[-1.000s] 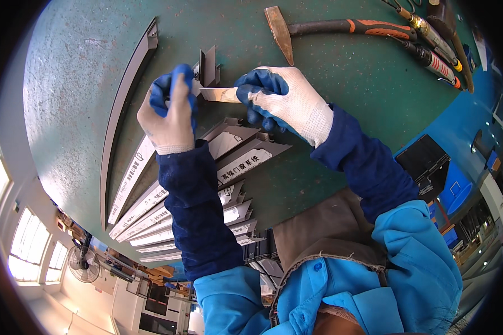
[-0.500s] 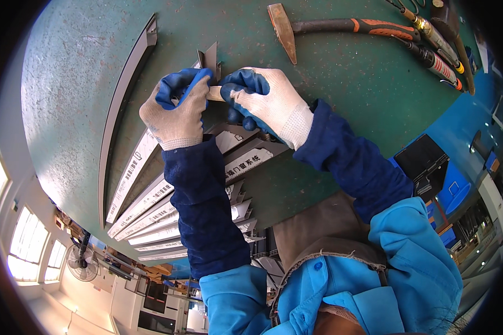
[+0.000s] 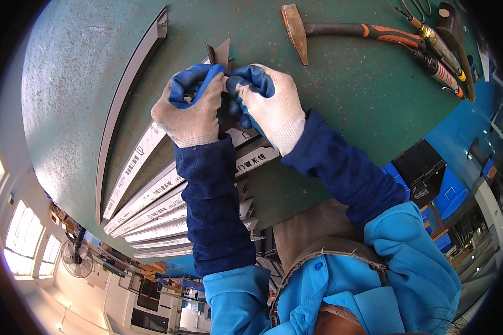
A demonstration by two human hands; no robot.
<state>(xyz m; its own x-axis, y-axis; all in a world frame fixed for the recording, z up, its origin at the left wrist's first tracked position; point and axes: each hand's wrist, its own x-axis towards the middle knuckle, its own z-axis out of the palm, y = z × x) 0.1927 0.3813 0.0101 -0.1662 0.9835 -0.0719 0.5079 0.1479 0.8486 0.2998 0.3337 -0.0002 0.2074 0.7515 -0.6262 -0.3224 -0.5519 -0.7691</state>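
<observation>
My left hand (image 3: pixel 191 106) and my right hand (image 3: pixel 269 100), both in white knit gloves with blue coated palms, meet with fingertips almost touching. A small pale strip (image 3: pixel 224 84) shows between their pinched fingers; most of it is hidden, and its kind is unclear. Under and just beyond my left hand lies a metal profile, its angled grey end (image 3: pixel 221 53) sticking out past the fingers. Below my hands several white-filmed profiles (image 3: pixel 137 162) fan out across the green tabletop (image 3: pixel 346 100). One long grey profile (image 3: pixel 126 95) lies apart, left of my left hand.
A hammer (image 3: pixel 363 32) with a black and orange handle lies at the far right. Beside it are two pen-shaped power tools (image 3: pixel 439 70) and a dark-headed mallet (image 3: pixel 447 22). Beyond the table's right edge stands a blue bin (image 3: pixel 451 198). A fan (image 3: pixel 77 258) stands at lower left.
My right hand has moved left, closer to my left hand, so less of the pale strip shows between them. The whole view has shifted slightly.
</observation>
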